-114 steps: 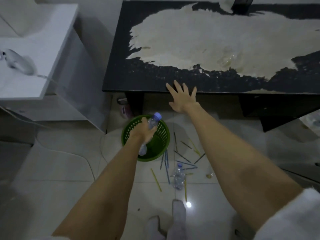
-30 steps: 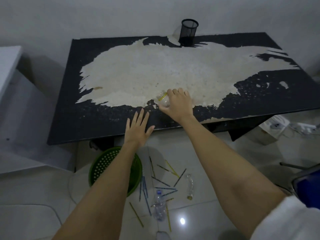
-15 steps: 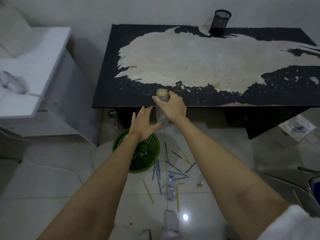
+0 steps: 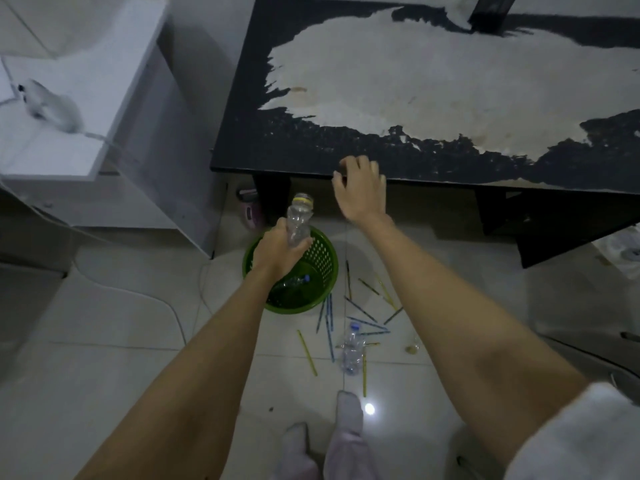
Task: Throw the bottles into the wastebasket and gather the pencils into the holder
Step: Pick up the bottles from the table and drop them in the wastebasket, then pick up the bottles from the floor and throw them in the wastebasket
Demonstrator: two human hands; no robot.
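My left hand (image 4: 277,251) grips a clear plastic bottle with a yellow-ringed neck (image 4: 300,220), held upright above the green wastebasket (image 4: 323,258) on the floor. Inside the basket lies a blue-capped bottle (image 4: 297,280). My right hand (image 4: 360,192) hovers with loosely curled fingers at the front edge of the black table (image 4: 311,147), holding nothing. Another blue-capped bottle (image 4: 351,349) lies on the tiles among several scattered blue and yellow pencils (image 4: 329,323). The black mesh holder (image 4: 491,10) stands at the table's far edge, cut off by the frame.
A white cabinet (image 4: 79,109) with a mouse (image 4: 52,105) on it stands to the left. A pink object (image 4: 250,211) sits under the table by its leg. A small object (image 4: 412,348) lies right of the pencils. My socked feet (image 4: 325,445) are below.
The bottle passed from my right hand to my left, which now holds it over the basket. My right hand let go and rose to the table edge. The view tilted down.
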